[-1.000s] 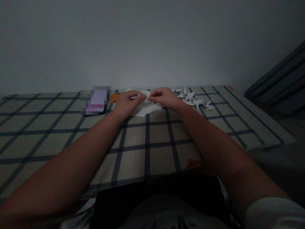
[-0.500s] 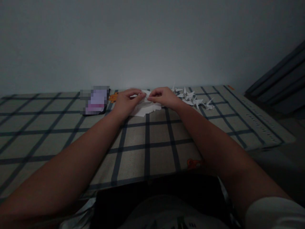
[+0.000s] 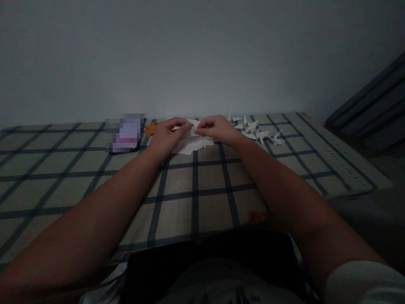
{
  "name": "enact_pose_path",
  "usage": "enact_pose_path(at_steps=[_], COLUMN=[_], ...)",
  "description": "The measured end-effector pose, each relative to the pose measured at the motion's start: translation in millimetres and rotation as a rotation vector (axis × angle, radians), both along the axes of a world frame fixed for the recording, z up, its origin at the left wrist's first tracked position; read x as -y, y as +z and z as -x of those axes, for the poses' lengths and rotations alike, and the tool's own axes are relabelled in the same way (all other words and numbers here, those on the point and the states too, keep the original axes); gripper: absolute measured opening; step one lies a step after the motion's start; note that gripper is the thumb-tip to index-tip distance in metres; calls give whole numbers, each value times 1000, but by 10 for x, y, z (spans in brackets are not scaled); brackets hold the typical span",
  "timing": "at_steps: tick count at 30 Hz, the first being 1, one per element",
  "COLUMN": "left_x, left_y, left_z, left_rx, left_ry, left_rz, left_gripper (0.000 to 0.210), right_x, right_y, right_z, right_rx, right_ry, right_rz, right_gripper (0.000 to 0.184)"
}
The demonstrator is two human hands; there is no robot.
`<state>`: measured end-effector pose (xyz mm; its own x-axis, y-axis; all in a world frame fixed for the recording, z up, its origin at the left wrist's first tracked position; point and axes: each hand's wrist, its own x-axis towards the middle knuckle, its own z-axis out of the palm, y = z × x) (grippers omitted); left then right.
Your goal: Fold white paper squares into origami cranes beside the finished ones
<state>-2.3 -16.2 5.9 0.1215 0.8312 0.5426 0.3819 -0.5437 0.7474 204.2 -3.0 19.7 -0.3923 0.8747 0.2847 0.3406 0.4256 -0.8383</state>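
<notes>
Over a loose pile of white paper sheets (image 3: 186, 147) on the table, my left hand (image 3: 169, 134) and my right hand (image 3: 218, 128) face each other with their fingertips close together. Each pinches thumb against fingers on a small piece of white paper (image 3: 193, 130), whose shape is mostly lost against the sheets below. To the right of my right hand lie several folded white paper cranes (image 3: 253, 128) in a cluster.
A phone (image 3: 128, 133) with a lit, partly blurred screen lies left of my left hand. The checkered tablecloth (image 3: 177, 181) covers the table, which meets a grey wall (image 3: 196, 59). A dark curtain (image 3: 373, 105) hangs at right.
My fingertips have shifted very slightly over the paper. Both hands keep their pinch in nearly the same place.
</notes>
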Motion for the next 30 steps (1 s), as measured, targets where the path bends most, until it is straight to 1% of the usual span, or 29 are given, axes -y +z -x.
enact_pose_path(at_steps=[3, 5, 9, 12, 17, 20, 25, 30], left_x=[-34, -42, -15, -4, -37, -61, -89, -90], left_y=[1, 26, 92, 103, 86, 87, 84, 71], left_z=[40, 68, 98, 102, 110, 115, 127, 145], left_rx=[-126, -217, -355, -418, -425, -419, -485, -504], left_ry=[-47, -73, -44, -43, -98, -95, -104, -116], left_rz=[-63, -116, -217, -247, -251, -249, -216, -249], left_gripper=[24, 22, 16, 14, 14, 16, 14, 14], right_x=[9, 23, 29, 13, -1, 6, 50, 108], right_y=[14, 24, 24, 11, -6, -4, 32, 80], right_z=[-13, -20, -26, -30, -27, -13, 20, 36], right_rx=[26, 47, 54, 56, 44, 48, 47, 94], right_ry=[-9, -16, -15, -9, 10, 7, -10, 0], right_rz=[-8, -9, -13, -26, -60, -81, -134, -170], right_gripper=[25, 25, 27, 28, 29, 25, 20, 17])
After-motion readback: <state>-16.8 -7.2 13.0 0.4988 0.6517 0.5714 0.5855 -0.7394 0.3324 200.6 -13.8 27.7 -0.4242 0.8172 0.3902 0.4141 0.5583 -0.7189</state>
